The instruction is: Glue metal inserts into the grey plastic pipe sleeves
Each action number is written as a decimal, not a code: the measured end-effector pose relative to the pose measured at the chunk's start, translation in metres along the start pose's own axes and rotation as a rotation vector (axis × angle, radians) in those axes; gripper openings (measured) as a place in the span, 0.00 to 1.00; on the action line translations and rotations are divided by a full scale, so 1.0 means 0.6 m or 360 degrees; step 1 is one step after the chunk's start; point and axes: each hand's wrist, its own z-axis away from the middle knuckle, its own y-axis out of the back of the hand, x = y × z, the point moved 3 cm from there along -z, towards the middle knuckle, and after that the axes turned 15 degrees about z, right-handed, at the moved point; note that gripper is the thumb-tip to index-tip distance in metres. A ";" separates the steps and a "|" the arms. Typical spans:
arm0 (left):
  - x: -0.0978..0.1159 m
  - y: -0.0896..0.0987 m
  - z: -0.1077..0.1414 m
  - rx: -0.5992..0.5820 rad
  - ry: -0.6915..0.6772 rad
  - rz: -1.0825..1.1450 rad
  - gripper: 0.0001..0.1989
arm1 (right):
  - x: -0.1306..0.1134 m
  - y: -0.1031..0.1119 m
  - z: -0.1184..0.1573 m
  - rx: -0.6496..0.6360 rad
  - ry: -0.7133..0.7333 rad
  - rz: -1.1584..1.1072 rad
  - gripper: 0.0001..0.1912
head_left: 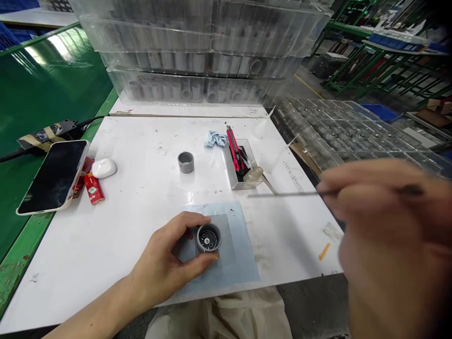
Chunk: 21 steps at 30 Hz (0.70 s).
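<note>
On the bench point(141, 197), left hand point(165, 259) gripping cap point(209, 238)

- The bare, slender left forearm point(99, 313) slants in from the lower left corner, its sleeve out of view.
- The bare left hand point(164, 261) lies low and forward, wrist nearly straight.
- Its curved fingers point(180, 226) arch over the top, and the thumb point(197, 266) curves below, forming a firm C-shaped grip.
- The bare right hand point(384, 226) is raised at the right edge, motion-blurred, with fingers curled together in a closed pinch.
</note>
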 end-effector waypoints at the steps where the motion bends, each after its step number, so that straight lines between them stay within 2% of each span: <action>1: -0.001 0.000 0.000 -0.0007 0.0012 0.0008 0.21 | -0.008 -0.008 0.010 -0.0048 -0.0009 -0.0106 0.06; 4: -0.005 -0.001 0.001 -0.0033 0.0054 0.0069 0.20 | -0.021 -0.054 0.034 -0.0347 0.0073 -0.0369 0.06; 5: -0.007 -0.001 0.002 -0.0040 0.0066 0.0087 0.19 | -0.022 -0.068 0.039 -0.0376 0.0100 -0.0415 0.07; 10: -0.009 0.000 0.002 -0.0042 0.0091 0.0082 0.20 | -0.015 -0.108 0.048 -0.0356 0.0120 -0.0483 0.05; 15: -0.005 0.000 0.001 -0.0044 0.0105 0.0085 0.20 | -0.013 -0.120 0.050 -0.0367 0.0131 -0.0492 0.04; 21: -0.004 -0.001 -0.001 -0.0031 0.0098 0.0072 0.19 | -0.013 -0.125 0.054 -0.0282 0.0265 -0.0335 0.06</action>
